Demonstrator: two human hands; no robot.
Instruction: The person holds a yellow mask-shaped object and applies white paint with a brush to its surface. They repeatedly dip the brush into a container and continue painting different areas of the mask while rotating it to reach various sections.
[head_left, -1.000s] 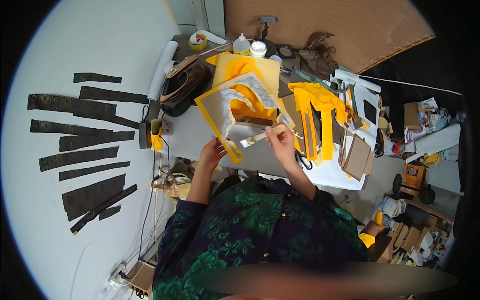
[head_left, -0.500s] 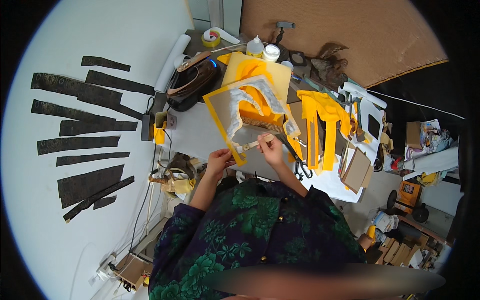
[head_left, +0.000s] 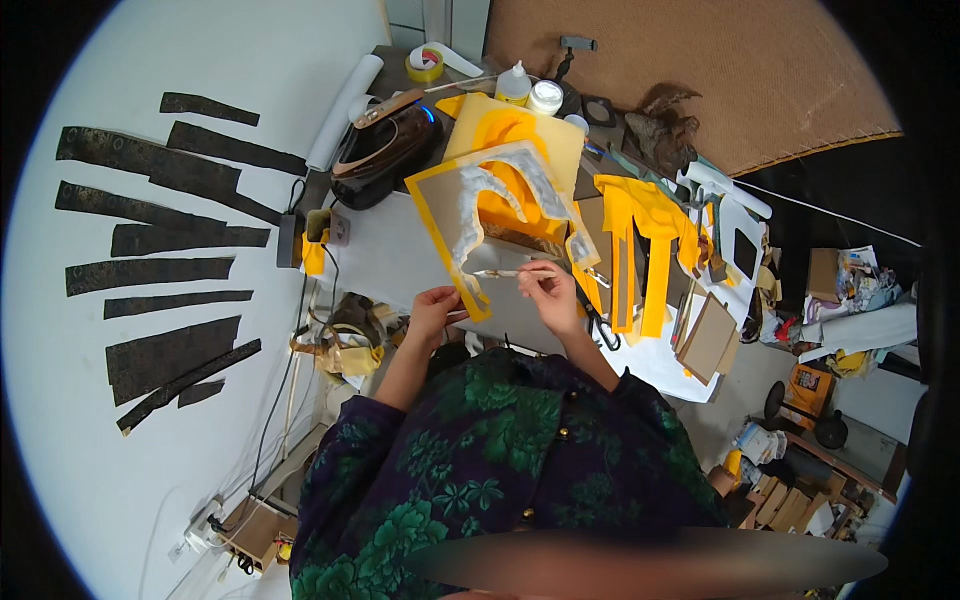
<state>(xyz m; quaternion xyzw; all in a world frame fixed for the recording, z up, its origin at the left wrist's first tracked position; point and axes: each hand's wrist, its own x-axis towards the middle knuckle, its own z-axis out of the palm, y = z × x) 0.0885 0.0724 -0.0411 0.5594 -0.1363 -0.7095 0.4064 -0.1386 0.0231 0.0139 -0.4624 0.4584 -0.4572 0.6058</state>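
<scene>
My left hand [head_left: 432, 315] pinches the near lower corner of a cut-out board [head_left: 440, 212] with a yellow border and a brown-grey face. Whitish paste [head_left: 472, 205] is smeared along the edge of its opening. A flat brush [head_left: 503, 273] is held in my closed right hand [head_left: 550, 297], its tip pointing left at the board's lower strip. Whether the bristles touch the board I cannot tell. Through the opening show yellow material [head_left: 500, 205] and a brown patterned strip [head_left: 520, 240]. Behind lies a pale yellow block [head_left: 560, 160].
A dark iron [head_left: 388, 155] stands at the back left. A white bottle [head_left: 514, 84] and an open white jar [head_left: 545, 97] stand behind. To the right lie yellow strips [head_left: 656, 285], black scissors [head_left: 602, 328] and brown boards [head_left: 710, 340]. Dark strips [head_left: 150, 275] hang on the wall.
The brush has moved slightly up and turned, from its flat side showing to edge-on. My left hand keeps its hold on the board's corner.
</scene>
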